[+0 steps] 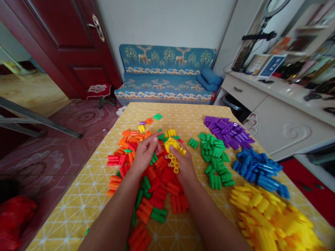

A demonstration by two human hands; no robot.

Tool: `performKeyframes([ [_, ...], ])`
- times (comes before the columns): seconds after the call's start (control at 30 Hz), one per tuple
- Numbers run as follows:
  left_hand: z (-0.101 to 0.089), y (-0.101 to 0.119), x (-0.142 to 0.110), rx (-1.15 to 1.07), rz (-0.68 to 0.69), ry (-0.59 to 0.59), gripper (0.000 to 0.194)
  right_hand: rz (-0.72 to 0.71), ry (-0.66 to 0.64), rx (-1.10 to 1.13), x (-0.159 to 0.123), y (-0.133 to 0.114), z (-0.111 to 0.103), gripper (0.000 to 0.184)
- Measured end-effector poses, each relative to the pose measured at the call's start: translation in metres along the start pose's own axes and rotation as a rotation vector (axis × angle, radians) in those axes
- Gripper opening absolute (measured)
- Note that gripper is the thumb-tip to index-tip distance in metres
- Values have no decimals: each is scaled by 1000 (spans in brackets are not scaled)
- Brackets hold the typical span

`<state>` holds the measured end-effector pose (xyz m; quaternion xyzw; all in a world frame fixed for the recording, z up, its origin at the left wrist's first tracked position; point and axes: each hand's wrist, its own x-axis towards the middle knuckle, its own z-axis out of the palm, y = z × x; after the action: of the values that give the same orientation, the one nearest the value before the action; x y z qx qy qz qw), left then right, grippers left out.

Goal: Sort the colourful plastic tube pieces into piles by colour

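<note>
Yellow plastic building pieces (173,163), shaped like joined tubes, are held in my right hand (185,162), fingers wrapped round several of them. My left hand (146,151) is just to the left, its fingers stretched out and apart, and I see nothing held in it. Beneath both hands spreads a mixed heap of red pieces (159,190), orange pieces (128,141) and a few green ones (140,197). Another yellow piece (171,132) lies just beyond my right hand.
Sorted piles line the right side of the patterned yellow tablecloth (86,205): green (216,153), purple (227,131), blue (258,169) and yellow (274,219). Beyond the table stands a blue sofa (167,75). A white cabinet (293,125) is at right, a red stool (98,90) at left.
</note>
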<state>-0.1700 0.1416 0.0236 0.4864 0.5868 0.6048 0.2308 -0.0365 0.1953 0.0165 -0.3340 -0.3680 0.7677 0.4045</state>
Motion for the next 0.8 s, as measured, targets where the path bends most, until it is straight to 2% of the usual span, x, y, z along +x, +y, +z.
performKeyframes([
  [0.07, -1, -4, 1, 39, 1, 83, 42, -7, 42, 16, -6, -6, -1, 61],
  [0.13, -2, -7, 2, 84, -19, 113, 42, 2, 47, 11, -18, -16, -5, 61],
  [0.23, -2, -10, 2, 140, -44, 91, 40, 26, 22, -74, -42, -35, -19, 59],
  [0.33, 0, -11, 2, 194, -45, 43, 36, -13, 43, -243, -67, -61, -48, 57],
  [0.43, 2, -12, 3, 200, -49, 35, 37, -109, 185, -433, -87, -91, -96, 58],
  [0.57, 1, -16, 4, 166, -61, 58, 37, -425, 586, -681, -108, -130, -181, 54],
  [0.6, 1, -17, 5, 158, -64, 62, 37, -463, 684, -726, -113, -138, -203, 53],
  [0.7, 0, -20, 6, 146, -71, 72, 38, -460, 915, -850, -131, -152, -267, 52],
  [0.77, -1, -21, 6, 135, -75, 80, 38, -415, 1001, -944, -142, -153, -302, 49],
  [0.8, -1, -21, 6, 129, -78, 85, 37, -381, 1004, -977, -146, -151, -315, 47],
])
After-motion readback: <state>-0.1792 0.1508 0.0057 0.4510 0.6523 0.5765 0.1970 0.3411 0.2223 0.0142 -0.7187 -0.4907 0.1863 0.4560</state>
